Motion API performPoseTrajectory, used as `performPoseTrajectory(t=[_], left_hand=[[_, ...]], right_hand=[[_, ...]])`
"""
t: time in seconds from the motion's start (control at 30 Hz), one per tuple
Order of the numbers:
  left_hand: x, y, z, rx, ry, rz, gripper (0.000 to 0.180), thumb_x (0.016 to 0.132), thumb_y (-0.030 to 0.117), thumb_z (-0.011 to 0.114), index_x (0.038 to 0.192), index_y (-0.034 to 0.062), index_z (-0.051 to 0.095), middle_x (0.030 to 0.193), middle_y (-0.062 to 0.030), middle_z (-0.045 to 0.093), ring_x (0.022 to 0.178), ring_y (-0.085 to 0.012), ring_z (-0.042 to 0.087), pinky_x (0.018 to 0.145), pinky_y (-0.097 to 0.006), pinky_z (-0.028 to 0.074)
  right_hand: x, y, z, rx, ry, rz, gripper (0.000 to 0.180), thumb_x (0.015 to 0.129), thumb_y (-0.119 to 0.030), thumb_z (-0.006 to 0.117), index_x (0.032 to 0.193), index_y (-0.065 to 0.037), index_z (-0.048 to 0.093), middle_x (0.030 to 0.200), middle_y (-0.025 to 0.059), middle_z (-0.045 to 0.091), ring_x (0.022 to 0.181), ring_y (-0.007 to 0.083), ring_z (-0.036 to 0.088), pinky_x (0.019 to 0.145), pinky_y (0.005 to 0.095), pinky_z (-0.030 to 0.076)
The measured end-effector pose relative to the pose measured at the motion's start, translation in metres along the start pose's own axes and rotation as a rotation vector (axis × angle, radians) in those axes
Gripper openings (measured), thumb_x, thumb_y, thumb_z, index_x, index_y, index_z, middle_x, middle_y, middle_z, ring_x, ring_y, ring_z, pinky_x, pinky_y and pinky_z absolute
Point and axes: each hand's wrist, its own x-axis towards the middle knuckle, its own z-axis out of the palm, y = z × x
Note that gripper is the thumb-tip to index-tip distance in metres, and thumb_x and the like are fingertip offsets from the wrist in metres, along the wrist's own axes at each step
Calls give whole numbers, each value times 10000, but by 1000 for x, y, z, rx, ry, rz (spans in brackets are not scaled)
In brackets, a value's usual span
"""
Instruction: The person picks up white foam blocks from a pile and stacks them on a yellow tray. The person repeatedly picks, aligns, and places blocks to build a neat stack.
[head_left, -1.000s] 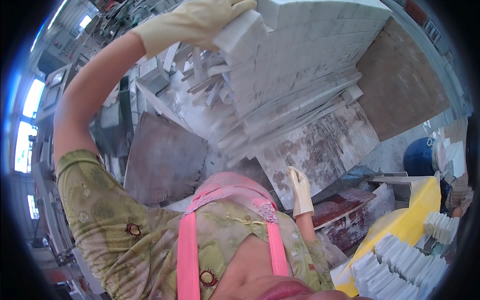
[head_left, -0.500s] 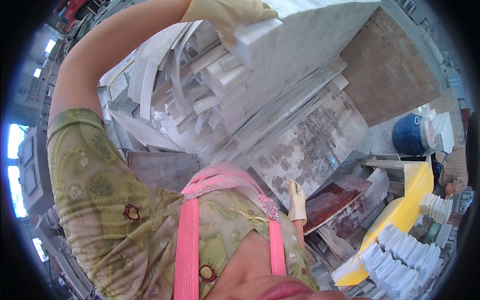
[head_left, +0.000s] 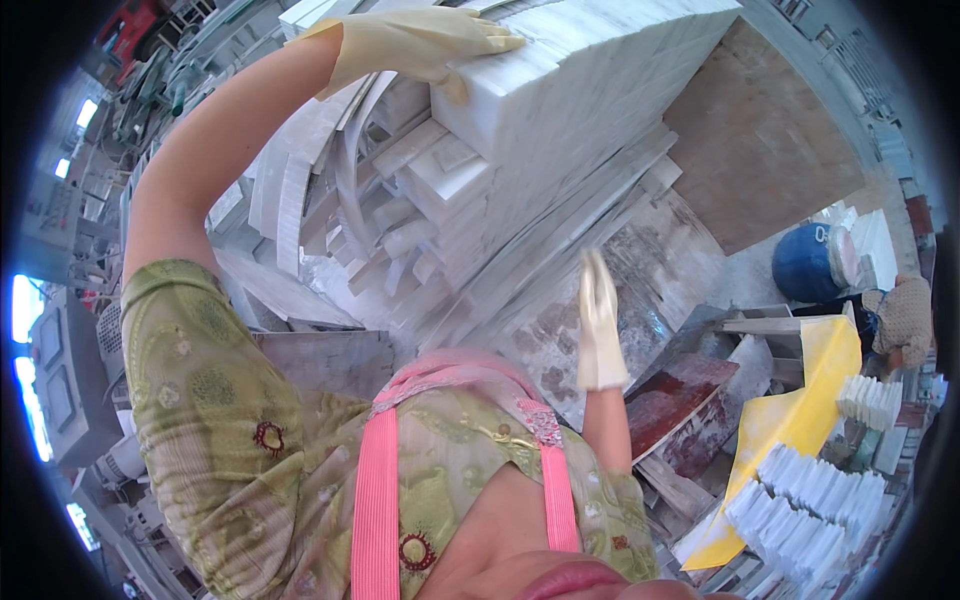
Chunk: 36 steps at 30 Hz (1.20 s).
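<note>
My left hand [head_left: 440, 46], in a cream rubber glove, rests on the corner of a tall stack of white-grey marble slabs [head_left: 580, 105]. Its fingers lie stretched along the top and the thumb bends down over the end face. Gloved the same way, my right hand [head_left: 600, 325] is raised in front of me to the right, fingers straight and near each other. It holds nothing and appears apart from the stack, above the stained floor [head_left: 645, 280].
Stone offcuts [head_left: 410, 235] lean left of the stack. To the right are a brown board [head_left: 765, 140], a blue drum [head_left: 805, 262], a reddish trough [head_left: 680, 400], a yellow sheet [head_left: 775, 430] and bundled white strips [head_left: 810, 500]. Another person [head_left: 900, 315] is at the far right.
My right hand has risen and reached forward from beside my body. The left hand stays on the slab corner, its fingers now flatter along the top. The view has shifted slightly.
</note>
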Motion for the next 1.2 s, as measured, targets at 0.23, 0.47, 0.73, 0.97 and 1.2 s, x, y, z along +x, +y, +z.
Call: performPoseTrajectory(t=[0.23, 0.47, 0.73, 0.97, 1.2], left_hand=[[-53, 57, 0, 480, 320, -193, 766, 781, 154, 741, 1466, -31, 455, 1437, -247, 545, 1372, -339, 500, 1218, -414, 325], [-160, 109, 14, -276, 672, -220, 559, 803, 71, 681, 1354, 24, 595, 1223, -185, 693, 1161, -353, 649, 1163, -544, 380], [-171, 148, 33, -627, 847, -189, 474, 819, 19, 653, 1292, 9, 647, 1103, -124, 751, 1106, -301, 688, 1143, -532, 410], [-151, 176, 75, -1039, 773, -444, 445, 918, 63, 629, 1356, -7, 592, 1197, -154, 723, 1188, -316, 662, 1119, -432, 443], [-92, 137, 106, -1189, 993, -615, 713, 939, 254, 648, 1555, 44, 357, 1542, -224, 446, 1378, -355, 513, 1122, -412, 431]], right_hand=[[134, -91, 110, 28, 57, -277, 707, 1067, -369, 504, 1582, 39, 243, 1660, 220, 228, 1536, 289, 253, 1243, 378, 227], [144, -79, 138, -2, 90, -130, 715, 1055, -403, 523, 1576, 22, 278, 1659, 221, 231, 1532, 288, 262, 1241, 379, 234], [143, -123, 117, -86, 131, -133, 725, 1041, -442, 544, 1568, 2, 319, 1656, 222, 235, 1526, 286, 273, 1239, 381, 241], [135, -180, 110, -593, 235, -740, 675, 971, -456, 642, 1469, -23, 498, 1561, 221, 424, 1464, 356, 380, 1190, 410, 339], [142, -176, 130, -607, 359, -827, 434, 956, -368, 663, 1290, -93, 691, 1415, 162, 603, 1354, 344, 519, 1136, 430, 403]])
